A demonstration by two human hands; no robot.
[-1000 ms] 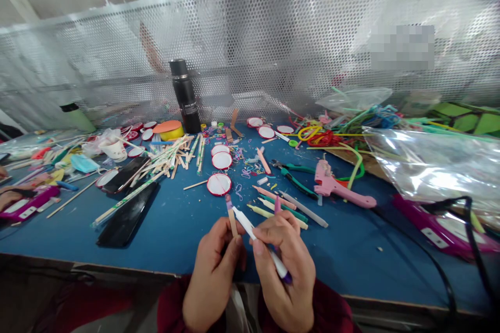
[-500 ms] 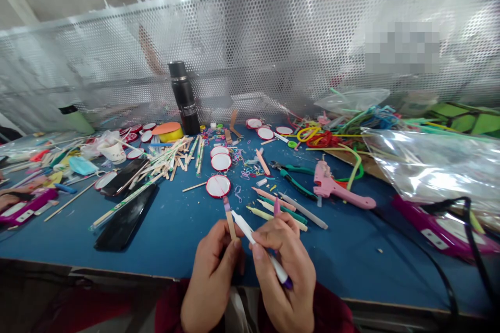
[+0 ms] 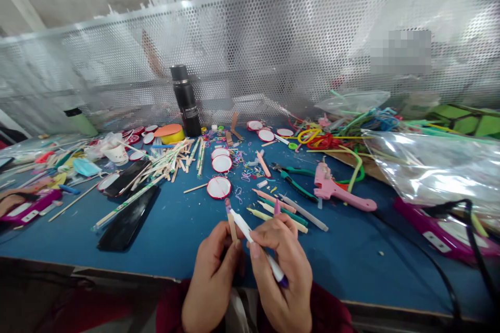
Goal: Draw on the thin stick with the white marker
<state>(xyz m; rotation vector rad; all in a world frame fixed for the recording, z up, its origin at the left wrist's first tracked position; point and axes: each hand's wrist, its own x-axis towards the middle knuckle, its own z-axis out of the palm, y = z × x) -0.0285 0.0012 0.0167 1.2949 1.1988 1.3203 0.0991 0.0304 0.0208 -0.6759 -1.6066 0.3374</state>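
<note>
Between the thumb and fingers of my left hand stands a wooden craft stick, its upper end coloured purple and pink. My right hand grips a white marker with a purple end, and its tip meets or nearly meets the coloured part of the stick. A pink-purple pointed piece shows just above my right fingers; whether they hold it is unclear. Just beyond the stick lies a white disc with a red rim, and several coloured pens lie beside my right hand.
Green-handled pliers and a pink glue gun lie to the right, near a purple power strip. Leftward are a black phone-like slab and a pile of craft sticks. A black bottle stands behind. Another person's hand is far left.
The marker tip has moved slightly left and closer to the craft stick's coloured end. Both hands keep their holds, and the view has shifted slightly.
</note>
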